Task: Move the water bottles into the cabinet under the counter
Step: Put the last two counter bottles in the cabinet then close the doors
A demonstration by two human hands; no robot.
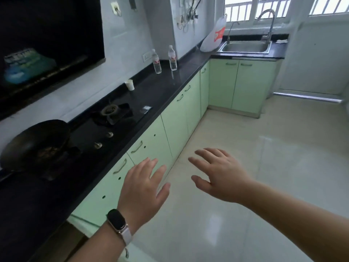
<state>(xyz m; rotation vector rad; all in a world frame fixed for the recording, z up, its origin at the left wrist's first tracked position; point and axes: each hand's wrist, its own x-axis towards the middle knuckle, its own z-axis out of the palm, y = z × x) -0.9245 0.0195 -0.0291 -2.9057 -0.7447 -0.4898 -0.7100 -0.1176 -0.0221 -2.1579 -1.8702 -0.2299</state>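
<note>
Both hands, left hand [143,188] and right hand [221,178], hover spread and empty at lower centre. Two water bottles [156,62] stand upper centre on the counter [160,91]; cabinet doors [175,118] closed, nothing moved yet.

Glossy black stone-look counter [162,87], clear plastic bottles [157,62] with paper-like labels, white paper cup [129,85], smooth pale-green cabinet doors [175,118] with metal handles, brushed steel sink [245,47], shiny chrome tap [269,21], polished floor tiles [264,167], matt dark wok [35,142]
</note>
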